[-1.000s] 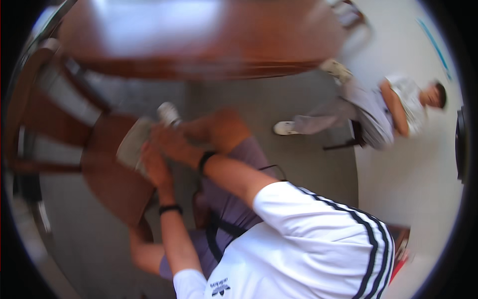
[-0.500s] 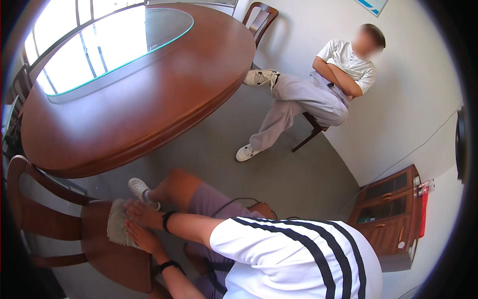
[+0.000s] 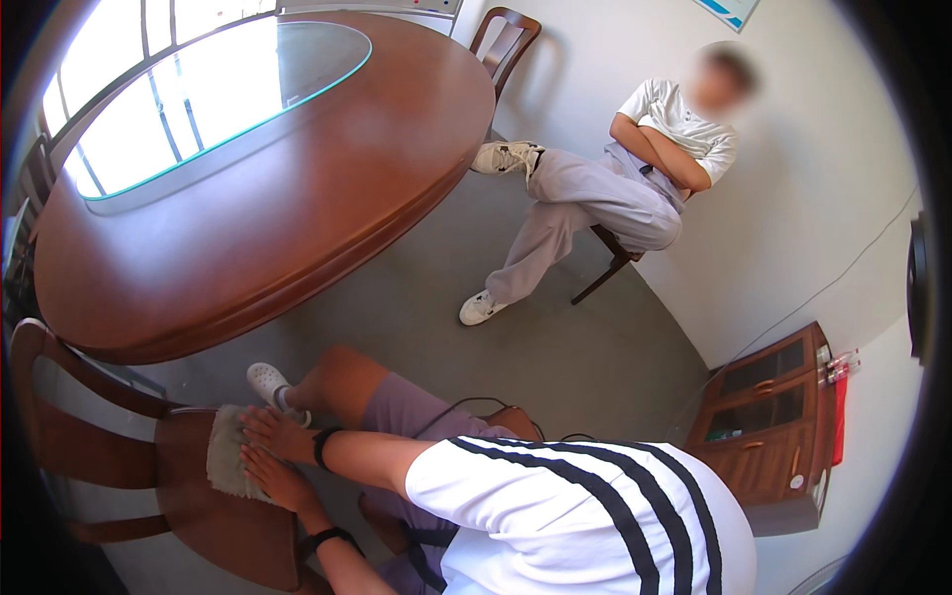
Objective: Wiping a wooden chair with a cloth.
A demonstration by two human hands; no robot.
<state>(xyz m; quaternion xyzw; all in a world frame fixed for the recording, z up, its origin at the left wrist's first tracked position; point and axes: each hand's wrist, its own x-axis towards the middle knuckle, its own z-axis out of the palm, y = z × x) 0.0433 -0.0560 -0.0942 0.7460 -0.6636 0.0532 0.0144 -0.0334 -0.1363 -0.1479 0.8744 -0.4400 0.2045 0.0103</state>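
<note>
A grey cloth (image 3: 226, 458) lies on the seat of a brown wooden chair (image 3: 233, 531) at the lower left. Both my hands rest on the cloth, side by side. My right hand (image 3: 273, 431) is the upper one, with a black band at its wrist. My left hand (image 3: 275, 478) is just below it, also with a dark wristband, and presses the cloth's near edge. My bent knee (image 3: 342, 382) and white shoe (image 3: 268, 382) are right beside the chair.
A large oval wooden table (image 3: 297, 198) with a glass top fills the upper left. Another person (image 3: 635, 169) sits on a chair against the white wall, legs stretched out. A low wooden cabinet (image 3: 773, 426) stands at the right, and a second chair (image 3: 506, 35) behind the table.
My head has lifted, so the table and the seated person have come fully into view. Both hands stay on the cloth on the chair seat, shifting slightly.
</note>
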